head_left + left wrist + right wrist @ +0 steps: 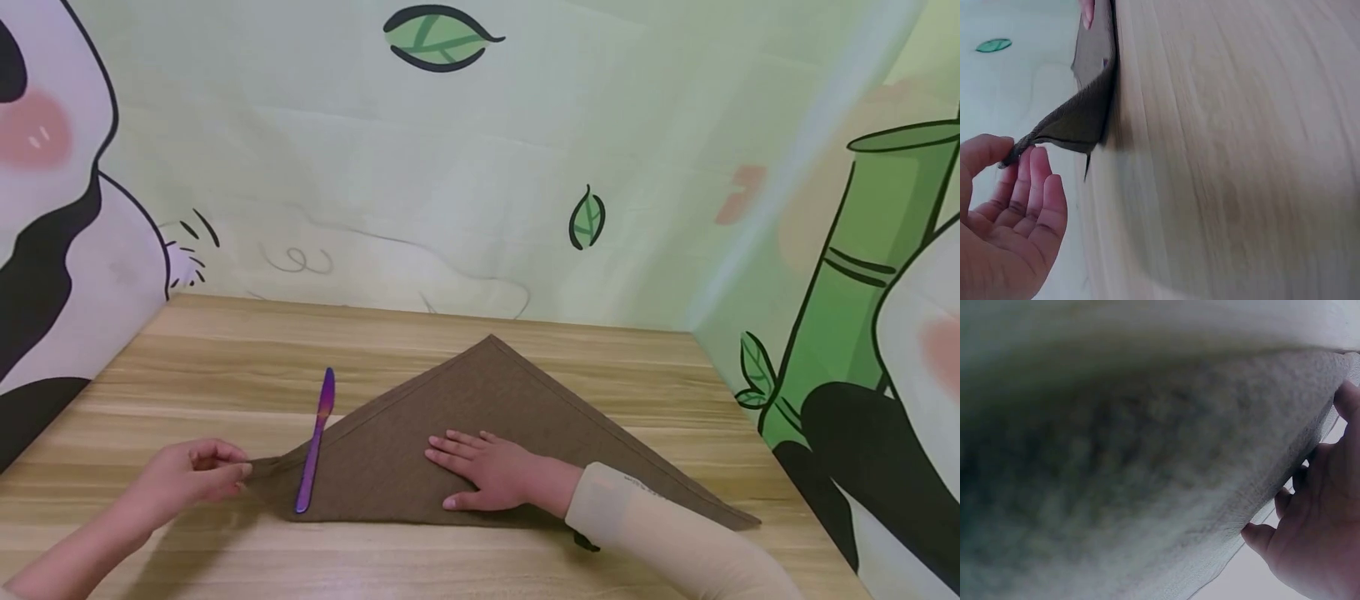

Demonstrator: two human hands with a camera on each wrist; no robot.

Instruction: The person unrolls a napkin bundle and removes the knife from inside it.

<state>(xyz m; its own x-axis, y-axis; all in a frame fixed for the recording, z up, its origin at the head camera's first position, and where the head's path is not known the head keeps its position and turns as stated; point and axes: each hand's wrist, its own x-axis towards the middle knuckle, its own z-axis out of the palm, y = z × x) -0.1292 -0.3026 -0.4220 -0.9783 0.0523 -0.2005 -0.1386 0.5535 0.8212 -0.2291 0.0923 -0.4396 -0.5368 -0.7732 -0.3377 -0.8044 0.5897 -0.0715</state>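
Note:
A brown cloth napkin (525, 408), folded into a triangle, lies on the wooden table with its peak toward the wall. Across its left part rests a shiny purple table knife (311, 467), its blade pointing away. My left hand (187, 479) pinches the napkin's left corner between thumb and fingers. In the left wrist view that corner (1072, 122) is raised off the wood and bent upward. My right hand (495, 475) lies flat on the middle of the napkin, fingers spread. The right wrist view shows the napkin (1210, 437) blurred and close, with fingertips touching it.
The wooden table (247, 333) meets a printed backdrop (360, 167) with leaves, bamboo and panda figures at the back and both sides. A small black item (587, 542) shows under the right sleeve's cuff (600, 500).

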